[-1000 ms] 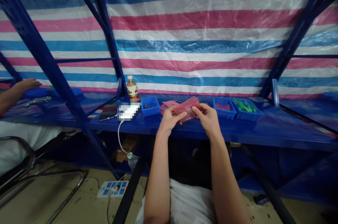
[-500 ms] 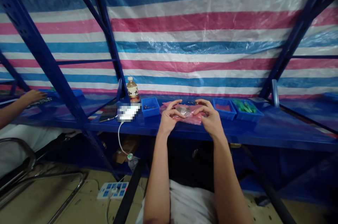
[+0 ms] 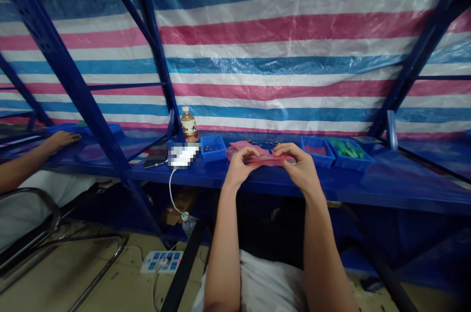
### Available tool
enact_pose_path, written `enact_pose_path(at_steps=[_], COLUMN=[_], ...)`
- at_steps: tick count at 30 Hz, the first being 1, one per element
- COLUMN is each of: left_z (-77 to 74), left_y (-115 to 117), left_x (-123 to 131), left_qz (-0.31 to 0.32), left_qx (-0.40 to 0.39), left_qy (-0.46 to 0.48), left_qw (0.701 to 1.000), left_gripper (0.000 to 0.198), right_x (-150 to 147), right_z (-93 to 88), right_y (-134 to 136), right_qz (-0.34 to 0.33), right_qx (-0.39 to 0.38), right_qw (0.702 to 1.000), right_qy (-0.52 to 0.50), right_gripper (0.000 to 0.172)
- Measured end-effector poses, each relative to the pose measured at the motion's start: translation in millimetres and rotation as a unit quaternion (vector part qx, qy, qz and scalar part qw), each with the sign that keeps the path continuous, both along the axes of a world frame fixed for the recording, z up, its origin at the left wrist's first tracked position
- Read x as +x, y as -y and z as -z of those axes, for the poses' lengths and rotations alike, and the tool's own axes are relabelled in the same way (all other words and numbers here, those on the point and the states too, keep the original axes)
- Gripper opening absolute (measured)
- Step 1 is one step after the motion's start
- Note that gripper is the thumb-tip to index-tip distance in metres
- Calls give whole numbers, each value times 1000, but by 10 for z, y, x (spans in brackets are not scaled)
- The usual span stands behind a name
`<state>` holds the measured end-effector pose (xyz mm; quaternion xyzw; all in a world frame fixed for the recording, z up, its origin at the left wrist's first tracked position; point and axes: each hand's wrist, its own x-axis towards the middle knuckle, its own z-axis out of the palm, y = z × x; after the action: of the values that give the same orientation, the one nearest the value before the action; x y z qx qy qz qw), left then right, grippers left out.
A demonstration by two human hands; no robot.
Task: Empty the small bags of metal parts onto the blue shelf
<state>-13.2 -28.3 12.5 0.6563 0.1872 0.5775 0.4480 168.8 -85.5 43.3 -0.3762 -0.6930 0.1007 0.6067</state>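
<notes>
2 hands (image 3: pixel 299 167) pinch pink plastic bag (image 3: pixel 268 159) near blue shelf edge (image 3: pixel 368 193), just beside blue bin (image 3: pixel 317 146).

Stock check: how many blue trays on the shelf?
4: blue tray of metal parts mid-shelf; blue tray with red contents and blue tray with green items to the right; blue tray far left by a co-worker's hand. More may be hidden.

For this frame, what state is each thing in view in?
Left hand: pinching the bag.
Right hand: pinching the bag.
Pink plastic bag: held above the shelf, stretched between both hands.
Plastic bottle: upright, capped.
Blue tray: holds small metal parts.
Power strip: on the floor, plugged in.
</notes>
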Motion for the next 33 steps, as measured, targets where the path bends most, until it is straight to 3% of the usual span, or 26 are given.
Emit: enact_pose_path(at_steps=[5,10,17,29,33], left_z=[-22,-12,-31,13,-23], left_y=[45,45,50,2,53], left_x=[-1,-55,-34,12,32], left_qz=[22,-4,40,15,25], left_qx=[-18,-26,-1,-70,-42], left_qy=[-24,-117,-169,-155,-191], left_qw=[999,993,985,985,980], left_gripper=[44,35,32,44,41], right_x=[-6,15,8,314,286], right_z=[50,32,-39,-47,1], right_y=[-14,40,121,200,148], right_qz=[23,65,53,93,43], right_qx=[-64,-75,-147,-148,-176], right_qw=[997,994,973,978,977], right_qy=[-23,47,172,116,114], right_gripper=[15,22,13,19,17])
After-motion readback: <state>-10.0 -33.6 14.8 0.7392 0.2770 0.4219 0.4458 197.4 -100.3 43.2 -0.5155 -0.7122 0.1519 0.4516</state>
